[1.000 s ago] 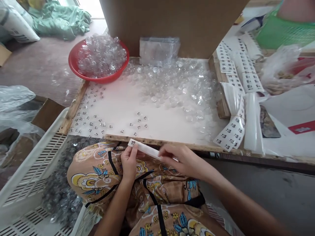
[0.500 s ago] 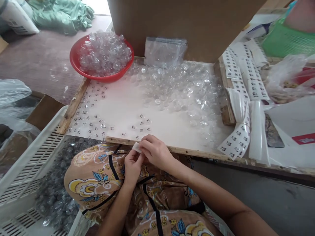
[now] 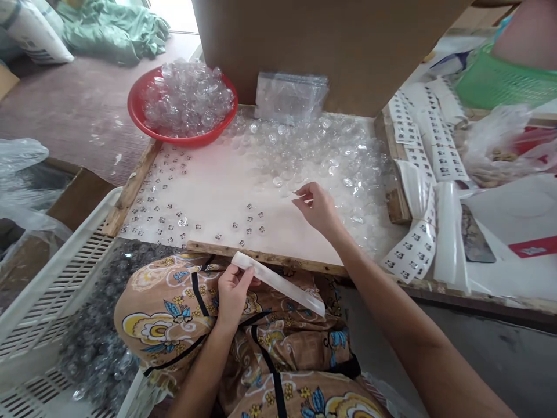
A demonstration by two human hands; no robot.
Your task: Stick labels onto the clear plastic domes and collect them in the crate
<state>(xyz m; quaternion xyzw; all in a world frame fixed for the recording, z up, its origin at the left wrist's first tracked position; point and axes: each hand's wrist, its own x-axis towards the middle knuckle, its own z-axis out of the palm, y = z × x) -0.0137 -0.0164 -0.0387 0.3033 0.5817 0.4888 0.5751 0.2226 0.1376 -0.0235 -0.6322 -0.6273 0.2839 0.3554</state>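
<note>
- Left hand (image 3: 235, 289) pinches the white strip (image 3: 289, 290), slanting above the patterned fabric (image 3: 161, 331)!
- Right hand (image 3: 316, 208) over the tabletop (image 3: 213, 186), beside the clear plastic pieces (image 3: 300, 154), curled in close; can't tell whether it grips anything!

White strip (image 3: 285, 284): long, narrow, held slantwise in left hand (image 3: 232, 290) | Clear round pieces (image 3: 313, 145): glossy, loose, crowded together near right hand (image 3: 319, 208)

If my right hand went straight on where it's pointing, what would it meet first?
Your right hand would probably meet the loose, clear plastic pieces just ahead of it, though depth is unclear.
</note>
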